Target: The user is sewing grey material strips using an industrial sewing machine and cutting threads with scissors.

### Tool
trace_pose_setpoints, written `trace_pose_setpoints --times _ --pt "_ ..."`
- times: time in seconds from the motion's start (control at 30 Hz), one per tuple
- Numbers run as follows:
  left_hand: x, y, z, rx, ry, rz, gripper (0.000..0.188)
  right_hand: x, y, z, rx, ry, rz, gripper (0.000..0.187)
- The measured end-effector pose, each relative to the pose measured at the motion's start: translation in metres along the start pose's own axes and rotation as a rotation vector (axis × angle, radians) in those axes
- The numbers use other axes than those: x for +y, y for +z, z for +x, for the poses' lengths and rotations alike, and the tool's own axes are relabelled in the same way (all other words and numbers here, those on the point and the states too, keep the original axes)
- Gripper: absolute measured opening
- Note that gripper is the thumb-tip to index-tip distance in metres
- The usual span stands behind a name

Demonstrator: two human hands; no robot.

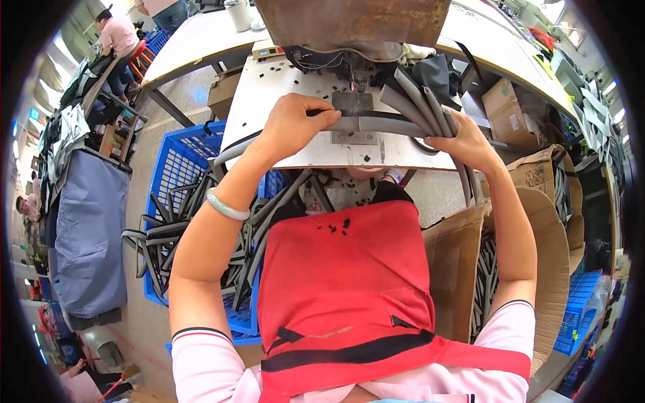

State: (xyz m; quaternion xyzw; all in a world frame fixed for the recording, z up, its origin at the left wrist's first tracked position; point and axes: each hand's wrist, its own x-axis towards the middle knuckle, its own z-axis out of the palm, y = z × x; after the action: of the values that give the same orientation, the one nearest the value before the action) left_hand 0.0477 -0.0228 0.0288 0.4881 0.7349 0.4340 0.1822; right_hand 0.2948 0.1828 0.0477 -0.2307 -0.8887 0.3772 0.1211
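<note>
Left hand: our left hand (293,125) is curled shut over a grey strip (376,123), fingers on top, pressing it flat on the white machine table (282,87).
Right hand: our right hand (463,142) grips a fanned bundle of grey strips (420,101), thumb and fingers closed round their lower ends.
The two hands: well apart, one at each end of the strip lying across the table.
Strip in hand: it runs from under the left fingers rightward to the right hand, passing just in front of the small metal plate (351,102) beneath the machine head (349,27).
Bundle: its strips lean up and left toward the machine head, tilted, not flat.
Wrist: a pale green bangle (227,207) sits on our left forearm.
Lap: a red apron (346,282) covers us, with a few dark scraps on it.
Left of us: a blue crate (176,161) filled with more grey strips.
Right of us: open cardboard boxes (537,221), holding dark strips.
Far left: another person in a pink top (117,33) sits at a bench.
</note>
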Motion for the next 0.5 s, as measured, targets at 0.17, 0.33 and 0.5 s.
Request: trace_pose_setpoints --times 0.17,0.33,0.5 --pt "-0.005 0.001 0.012 -0.002 -0.011 0.023 0.029 0.004 -0.001 0.008 0.006 0.012 -0.022 0.046" --pt "-0.007 0.002 0.017 0.005 -0.012 0.032 0.029 0.007 -0.002 0.013 -0.007 0.022 -0.053 0.043" --pt "-0.009 0.001 0.020 0.013 0.000 -0.005 0.029 0.007 -0.003 0.016 -0.008 0.013 -0.059 0.040"
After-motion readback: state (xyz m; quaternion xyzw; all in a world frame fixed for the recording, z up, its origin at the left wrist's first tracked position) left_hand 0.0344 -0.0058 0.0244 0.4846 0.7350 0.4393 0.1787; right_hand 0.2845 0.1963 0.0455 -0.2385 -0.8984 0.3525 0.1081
